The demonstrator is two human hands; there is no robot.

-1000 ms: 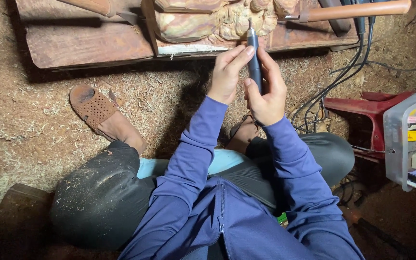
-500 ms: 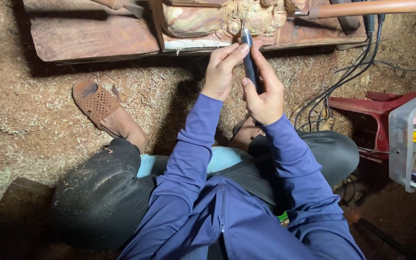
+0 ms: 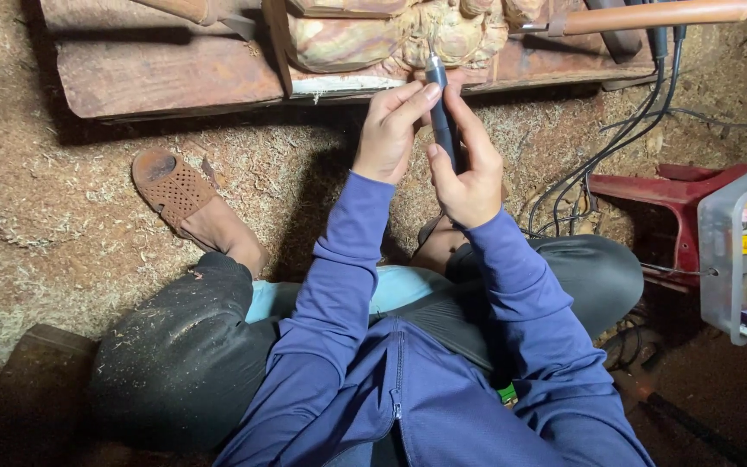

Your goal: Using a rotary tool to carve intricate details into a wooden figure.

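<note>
Seated person's right hand [image 3: 470, 177] clamped around a dark rotary carving tool [image 3: 440, 112], left hand [image 3: 393, 130] pinching its upper shaft, tip at twelve o'clock touching carved wood block [image 3: 391, 35], sawdust-covered floor [image 3: 62, 216], cables [image 3: 598, 156] at three o'clock

Both hands [image 3: 430, 143] grip a dark rotary tool [image 3: 441, 117], seemingly touching carved wood [image 3: 391, 35].

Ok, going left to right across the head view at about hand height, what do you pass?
Brown perforated sandal → left hand → dark pen-shaped rotary tool → right hand → black cables → red metal piece → clear plastic box.
</note>
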